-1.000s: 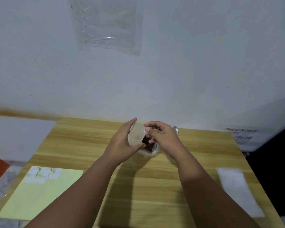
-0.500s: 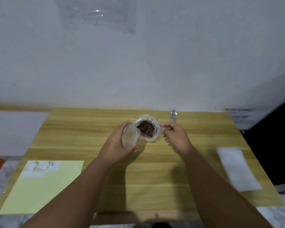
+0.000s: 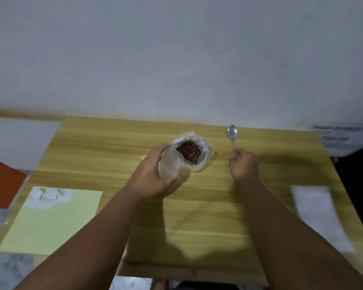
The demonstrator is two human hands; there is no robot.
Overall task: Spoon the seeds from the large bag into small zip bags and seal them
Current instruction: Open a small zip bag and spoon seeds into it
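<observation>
A clear large bag of brown seeds stands open on the wooden table near the wall. My left hand holds a small clear zip bag open just left of the large bag. A metal spoon lies to the right of the large bag, bowl toward the wall. My right hand pinches the spoon's handle end.
A pale yellow sheet with several small zip bags at its far end lies at the table's left front. A white paper strip lies near the right edge. The wall runs right behind the table.
My right hand left the large bag's mouth and moved right to the spoon's handle. The left hand kept the small bag beside the large bag. The view tilted downward.
</observation>
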